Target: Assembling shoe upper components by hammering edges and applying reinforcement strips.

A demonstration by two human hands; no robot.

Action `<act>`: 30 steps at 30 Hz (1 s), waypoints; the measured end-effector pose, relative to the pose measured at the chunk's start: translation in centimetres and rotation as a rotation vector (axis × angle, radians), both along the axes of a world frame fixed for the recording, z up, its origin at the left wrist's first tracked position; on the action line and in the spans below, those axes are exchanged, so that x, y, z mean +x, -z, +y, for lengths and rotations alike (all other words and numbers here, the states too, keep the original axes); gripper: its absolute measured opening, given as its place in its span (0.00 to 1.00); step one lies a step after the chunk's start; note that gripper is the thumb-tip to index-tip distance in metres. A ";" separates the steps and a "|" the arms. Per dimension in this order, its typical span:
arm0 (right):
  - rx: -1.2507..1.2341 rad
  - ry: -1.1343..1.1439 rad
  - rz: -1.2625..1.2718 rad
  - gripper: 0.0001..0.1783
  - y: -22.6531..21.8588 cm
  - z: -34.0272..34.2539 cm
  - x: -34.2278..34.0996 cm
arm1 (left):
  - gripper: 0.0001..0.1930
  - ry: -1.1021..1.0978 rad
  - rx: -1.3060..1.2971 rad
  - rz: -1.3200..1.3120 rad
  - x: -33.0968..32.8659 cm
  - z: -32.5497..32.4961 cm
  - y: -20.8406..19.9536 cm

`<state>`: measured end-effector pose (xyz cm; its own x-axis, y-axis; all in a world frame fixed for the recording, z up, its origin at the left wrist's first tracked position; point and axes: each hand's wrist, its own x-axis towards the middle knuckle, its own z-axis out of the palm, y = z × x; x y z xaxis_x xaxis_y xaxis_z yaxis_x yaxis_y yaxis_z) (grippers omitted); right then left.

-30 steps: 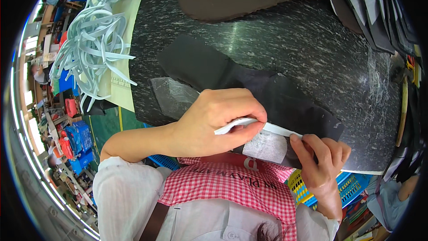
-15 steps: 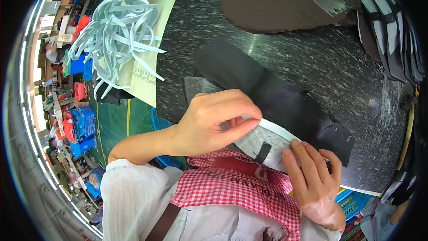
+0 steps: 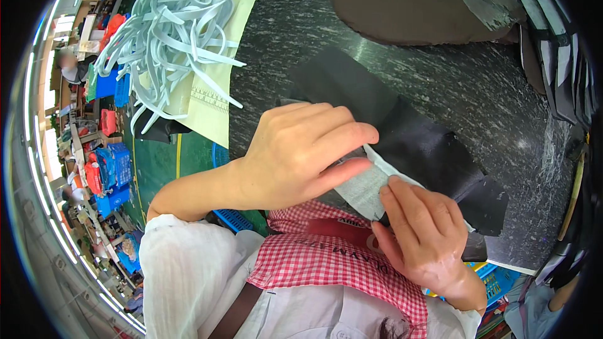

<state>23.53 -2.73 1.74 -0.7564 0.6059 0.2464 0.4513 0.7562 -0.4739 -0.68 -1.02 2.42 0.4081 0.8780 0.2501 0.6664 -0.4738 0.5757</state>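
Observation:
A light grey fabric piece (image 3: 363,192) with a white folded edge strip (image 3: 381,162) lies against a long black material piece (image 3: 411,135). My left hand (image 3: 301,154) is at the strip's upper left end, its thumb and index finger apart on either side of the edge. My right hand (image 3: 424,229) has its fingers bent over the grey piece, fingertips pressed on it below the strip. Its thumb is at the lower edge, so the piece is held there. The right part of the grey piece is hidden under this hand.
A heap of pale blue straps (image 3: 182,31) lies on a cream sheet with ruler marks (image 3: 210,102) at the far left. A brown sheet (image 3: 408,3) covers the back of the dark table (image 3: 282,19). Dark layered pieces (image 3: 556,44) stand at the right. Blue baskets (image 3: 499,282) show below.
My left thumb and index finger have parted from their pinch on the strip. My right hand has moved left and curled over the grey piece, covering most of its dark tab.

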 end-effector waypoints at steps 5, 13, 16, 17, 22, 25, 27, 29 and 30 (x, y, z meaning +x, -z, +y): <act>-0.008 0.016 -0.010 0.23 -0.1 0.3 -0.7 | 0.10 0.085 0.035 0.129 -0.6 -0.9 1.9; 0.011 -0.080 0.004 0.22 -0.5 1.7 0.5 | 0.06 -0.083 0.039 -0.050 -1.9 -0.9 -1.5; 0.005 0.008 0.199 0.22 -0.7 0.4 1.5 | 0.08 0.254 0.243 -0.431 -0.8 -4.2 -1.6; 0.066 0.076 0.292 0.21 -0.8 -0.3 1.9 | 0.10 0.390 0.156 -0.343 -0.6 -5.5 -1.5; 0.102 0.156 0.116 0.16 -0.4 -3.1 4.2 | 0.12 0.244 0.059 -0.117 0.1 -7.7 1.0; -0.267 -0.057 0.145 0.14 1.0 -6.1 4.9 | 0.13 -0.052 -0.239 -0.408 -0.4 -7.7 1.3; -0.443 0.024 -0.285 0.14 3.7 -8.7 3.6 | 0.13 0.115 0.215 -0.294 -0.3 -8.7 1.3; -0.377 0.093 -0.143 0.13 7.4 -9.4 2.7 | 0.14 0.273 0.194 -0.314 0.4 -10.2 2.1; -0.407 0.177 -0.143 0.12 8.5 -9.8 3.1 | 0.13 0.295 0.104 -0.310 1.1 -11.0 2.9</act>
